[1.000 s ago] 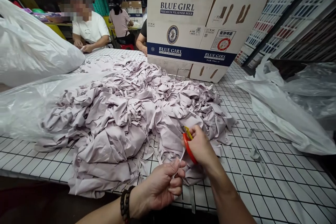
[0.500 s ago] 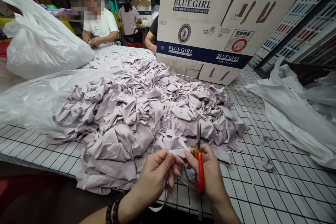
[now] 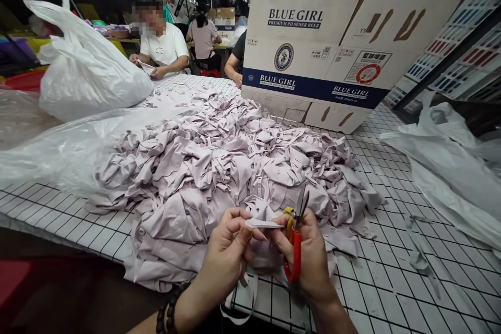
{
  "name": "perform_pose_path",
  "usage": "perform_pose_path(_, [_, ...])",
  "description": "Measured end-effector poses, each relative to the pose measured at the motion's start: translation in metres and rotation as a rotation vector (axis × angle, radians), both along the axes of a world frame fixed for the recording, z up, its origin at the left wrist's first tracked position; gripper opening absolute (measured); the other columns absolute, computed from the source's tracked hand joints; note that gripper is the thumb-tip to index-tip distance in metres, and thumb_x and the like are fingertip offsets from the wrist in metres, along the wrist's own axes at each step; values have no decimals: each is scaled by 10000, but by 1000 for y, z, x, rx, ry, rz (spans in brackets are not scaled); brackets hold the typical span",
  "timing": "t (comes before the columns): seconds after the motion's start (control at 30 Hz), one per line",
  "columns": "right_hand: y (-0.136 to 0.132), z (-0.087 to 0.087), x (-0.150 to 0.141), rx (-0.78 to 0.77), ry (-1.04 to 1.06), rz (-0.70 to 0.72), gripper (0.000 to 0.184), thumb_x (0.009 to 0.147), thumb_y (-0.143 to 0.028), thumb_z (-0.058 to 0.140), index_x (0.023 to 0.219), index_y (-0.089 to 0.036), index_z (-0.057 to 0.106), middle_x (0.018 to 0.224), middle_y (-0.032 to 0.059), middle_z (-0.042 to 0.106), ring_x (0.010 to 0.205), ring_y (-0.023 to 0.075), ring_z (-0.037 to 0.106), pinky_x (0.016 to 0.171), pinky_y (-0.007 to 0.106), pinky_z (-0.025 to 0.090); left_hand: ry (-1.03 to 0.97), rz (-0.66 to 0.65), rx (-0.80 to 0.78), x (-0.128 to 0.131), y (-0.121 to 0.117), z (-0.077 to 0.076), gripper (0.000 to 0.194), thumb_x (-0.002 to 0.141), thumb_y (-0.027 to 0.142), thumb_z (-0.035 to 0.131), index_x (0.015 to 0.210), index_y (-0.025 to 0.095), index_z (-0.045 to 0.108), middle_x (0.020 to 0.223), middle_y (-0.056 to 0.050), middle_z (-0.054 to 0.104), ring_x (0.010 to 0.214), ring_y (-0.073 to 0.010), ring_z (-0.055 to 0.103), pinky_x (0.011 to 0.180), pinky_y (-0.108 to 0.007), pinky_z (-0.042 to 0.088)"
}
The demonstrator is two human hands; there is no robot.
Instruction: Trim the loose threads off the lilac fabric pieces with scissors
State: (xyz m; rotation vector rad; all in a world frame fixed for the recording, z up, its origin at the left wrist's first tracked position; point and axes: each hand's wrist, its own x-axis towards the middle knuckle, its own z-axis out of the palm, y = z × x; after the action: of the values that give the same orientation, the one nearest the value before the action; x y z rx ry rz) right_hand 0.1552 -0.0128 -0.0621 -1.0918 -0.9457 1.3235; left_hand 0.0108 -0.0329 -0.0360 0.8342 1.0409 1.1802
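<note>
My left hand, with dark beads at the wrist, is closed, pinching one end of a pale lilac fabric strip. The other end of that strip meets the thumb and fingertips of my right hand. Tucked in the same right hand are small scissors with red handles, their blades pointing up and slightly apart. A yellow part shows near the pivot. Below the hands a narrow loop of strap dangles. Just beyond them lies a large heap of crumpled lilac fabric pieces.
A "Blue Girl" carton stands behind the heap on the grid-patterned table. White plastic bags sit at left, another bag at right. Fabric scraps lie at right. A person in white works across the table.
The strip between my hands is turned flatter and seen more plainly. The scissors have tilted, and their blades show a gap. The view has shifted, with the scene lower and further right.
</note>
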Motion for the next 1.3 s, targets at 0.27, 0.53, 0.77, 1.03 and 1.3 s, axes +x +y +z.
perform_pose_path(0.27, [-6,-6,-10,-82,46,114,463,602,-299,869,814,-250,460,658,-75,605,513,96,537,503,200,457,-239,-133,59,6,6,-11,425,786,567,669,736,146,638,436,31,522,281,-69,426,292,-165,349])
perform_pose_path(0.53, [-24,28,42,-10,-737,116,397,643,-357,804,784,-259,446,640,-66,527,566,135,509,531,240,441,76,-172,115,2,7,-11,480,824,601,595,770,125,628,555,32,497,374,-63,450,383,-188,430])
perform_pose_path(0.77, [-32,44,45,93,-1204,102,355,691,-422,703,808,-274,402,689,-35,616,587,185,596,560,302,463,288,-267,268,2,4,-14,396,968,399,450,684,153,576,601,11,479,447,-74,455,469,-197,371])
perform_pose_path(1.03, [-31,36,50,149,-1272,194,310,723,-377,662,834,-274,392,737,-6,658,638,211,639,534,309,453,396,-268,316,0,5,-12,327,944,196,468,635,163,569,654,-14,509,583,-111,474,551,-209,350])
perform_pose_path(1.3, [-32,38,49,171,-1315,198,367,747,-492,676,837,-274,396,683,-29,640,566,197,622,519,303,450,266,-289,187,2,3,-12,330,935,301,494,636,171,542,602,10,470,437,-81,415,444,-212,326])
